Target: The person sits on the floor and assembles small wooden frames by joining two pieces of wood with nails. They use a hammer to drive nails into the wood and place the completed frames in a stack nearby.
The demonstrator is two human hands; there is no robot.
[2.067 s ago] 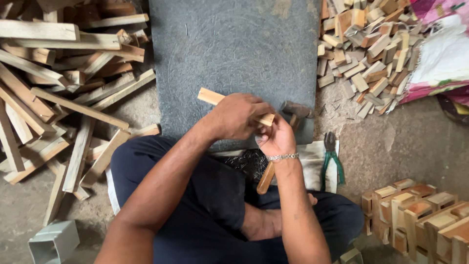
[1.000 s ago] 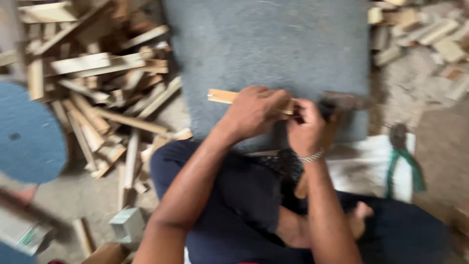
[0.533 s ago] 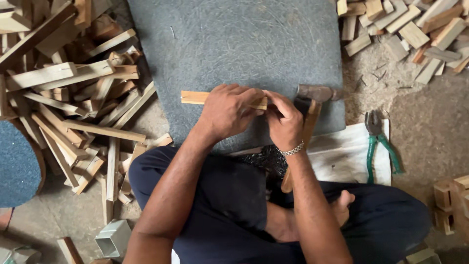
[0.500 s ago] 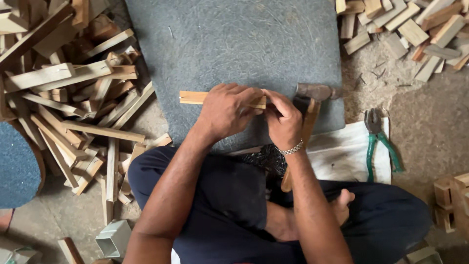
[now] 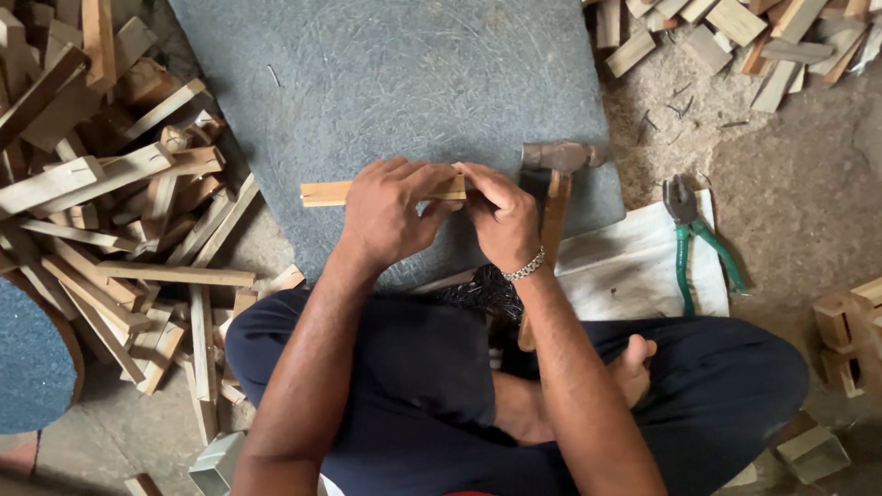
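A thin wooden strip [image 5: 323, 193] lies flat on the grey stone slab [image 5: 386, 83], running left to right. My left hand [image 5: 390, 213] presses down on its middle and holds it. My right hand [image 5: 501, 216], with a metal bracelet at the wrist, pinches at the strip's right end [image 5: 452, 186]; whatever is between its fingertips is too small to make out. A hammer [image 5: 556, 179] with a wooden handle lies just right of my right hand, head on the slab, untouched.
A heap of long wood offcuts [image 5: 110, 202] lies at the left. Short wood blocks [image 5: 735, 32] are scattered at the top right. Green-handled pliers [image 5: 694, 234] rest on a white sheet [image 5: 634, 271]. Small wooden boxes [image 5: 850, 335] stand at the right edge. My crossed legs are below.
The view has shifted and steadied. My hands have stayed on the strip with hardly any movement; the hammer remains beside them.
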